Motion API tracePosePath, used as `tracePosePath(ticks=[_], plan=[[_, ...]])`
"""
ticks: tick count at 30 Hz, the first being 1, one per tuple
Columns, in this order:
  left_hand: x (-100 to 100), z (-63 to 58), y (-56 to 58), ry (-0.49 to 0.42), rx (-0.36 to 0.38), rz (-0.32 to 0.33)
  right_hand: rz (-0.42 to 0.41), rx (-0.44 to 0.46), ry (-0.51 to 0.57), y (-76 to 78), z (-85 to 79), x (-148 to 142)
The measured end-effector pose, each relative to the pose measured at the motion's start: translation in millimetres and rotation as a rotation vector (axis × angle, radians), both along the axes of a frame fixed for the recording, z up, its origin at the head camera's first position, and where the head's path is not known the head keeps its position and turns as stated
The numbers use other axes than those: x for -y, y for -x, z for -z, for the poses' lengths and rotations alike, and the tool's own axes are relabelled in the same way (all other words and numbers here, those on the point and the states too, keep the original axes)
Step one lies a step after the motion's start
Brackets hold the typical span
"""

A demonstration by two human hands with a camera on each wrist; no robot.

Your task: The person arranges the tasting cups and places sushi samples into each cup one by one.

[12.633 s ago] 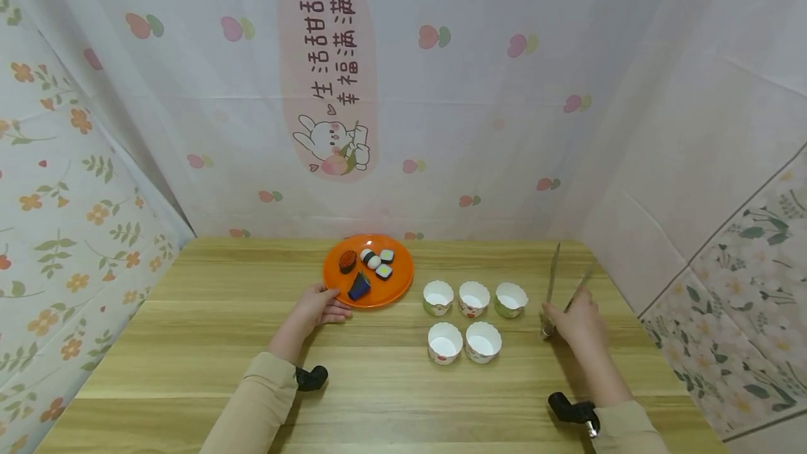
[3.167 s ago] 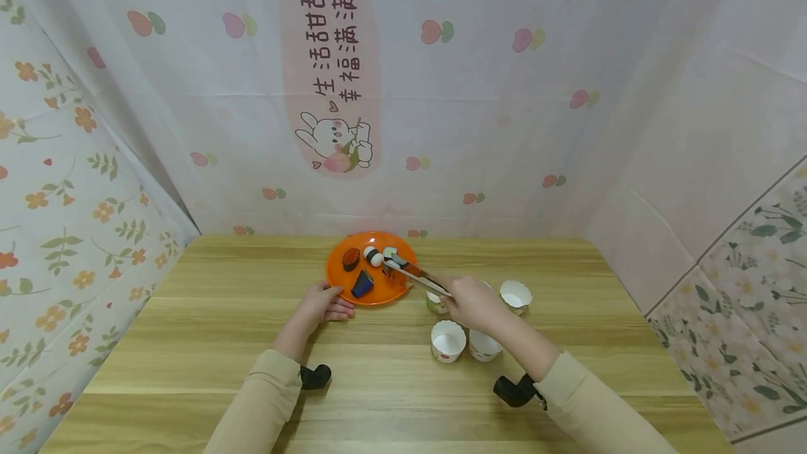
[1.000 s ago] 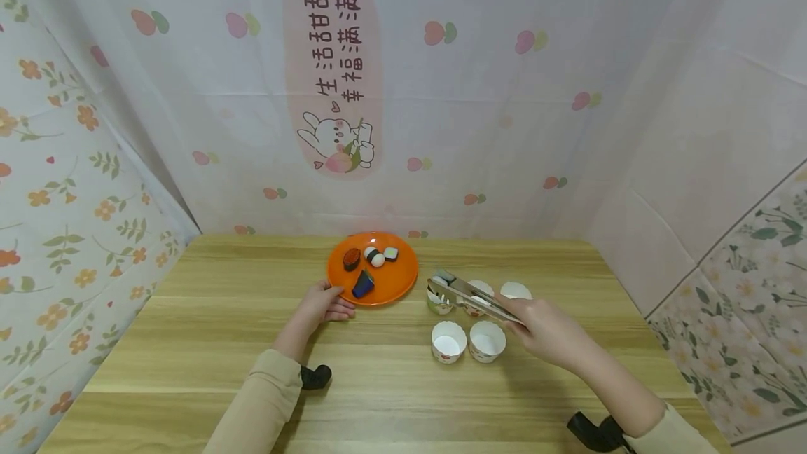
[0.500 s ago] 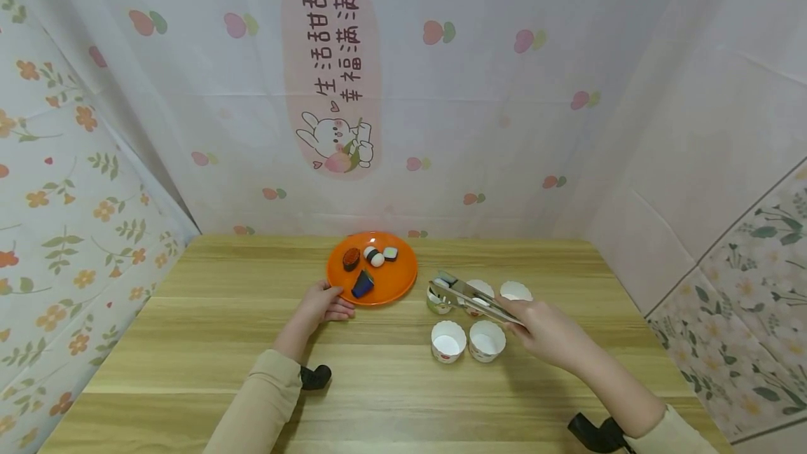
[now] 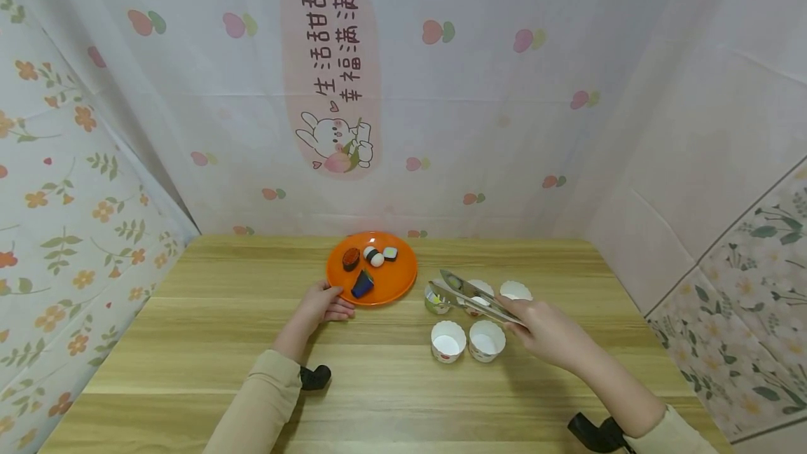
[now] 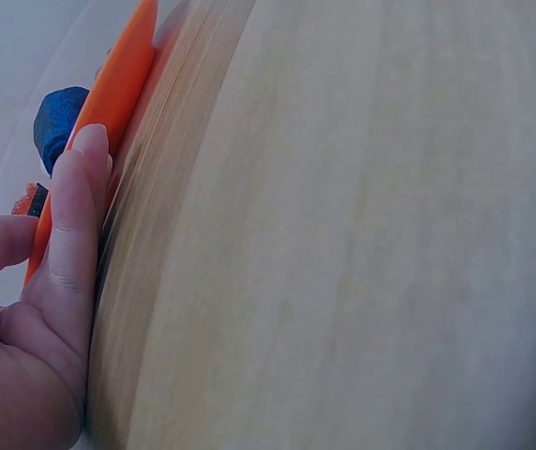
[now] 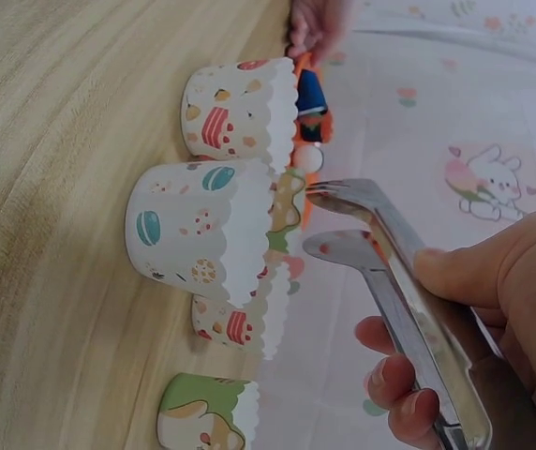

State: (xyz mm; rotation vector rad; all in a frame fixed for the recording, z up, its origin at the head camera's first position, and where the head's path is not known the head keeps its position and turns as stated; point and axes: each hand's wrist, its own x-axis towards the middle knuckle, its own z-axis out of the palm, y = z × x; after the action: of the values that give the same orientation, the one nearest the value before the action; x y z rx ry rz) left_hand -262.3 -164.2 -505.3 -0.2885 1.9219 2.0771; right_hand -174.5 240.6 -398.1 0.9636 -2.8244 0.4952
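My left hand [image 5: 323,304] pinches the near-left rim of the orange plate [image 5: 400,279], thumb above and fingers beneath. On the plate lie toy sushi: a red-topped piece [image 5: 351,258], a white banded piece [image 5: 374,256], a small square roll [image 5: 390,253] and a dark-blue cone piece [image 5: 362,284]. My right hand [image 5: 543,328] grips metal tongs [image 7: 394,272] over the back-left paper cup [image 5: 433,302]. The tongs' two tips stand apart, nothing visible between them. The tongs partly cover this cup, so its contents cannot be made out.
Beside it in the back row are a middle cup [image 5: 484,288] and a right cup [image 5: 516,291]. Two more cups, front-left [image 5: 448,342] and front-right [image 5: 487,341], stand nearer. A curtain [image 5: 473,125] hangs behind the wooden table [image 5: 252,258].
One square roll left the plate in the tongs for the back-left cup. The tongs' tips have since spread, and the roll no longer shows between them. The left hand stays put.
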Motion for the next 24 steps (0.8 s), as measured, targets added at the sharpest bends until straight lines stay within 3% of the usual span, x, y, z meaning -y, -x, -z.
tracePosePath(ticks=[24], plan=[[1.3, 4.1, 2.9, 0.007, 0.001, -0.004, 0.03, 0.04, 0.01, 8.0, -10.5, 13.1]])
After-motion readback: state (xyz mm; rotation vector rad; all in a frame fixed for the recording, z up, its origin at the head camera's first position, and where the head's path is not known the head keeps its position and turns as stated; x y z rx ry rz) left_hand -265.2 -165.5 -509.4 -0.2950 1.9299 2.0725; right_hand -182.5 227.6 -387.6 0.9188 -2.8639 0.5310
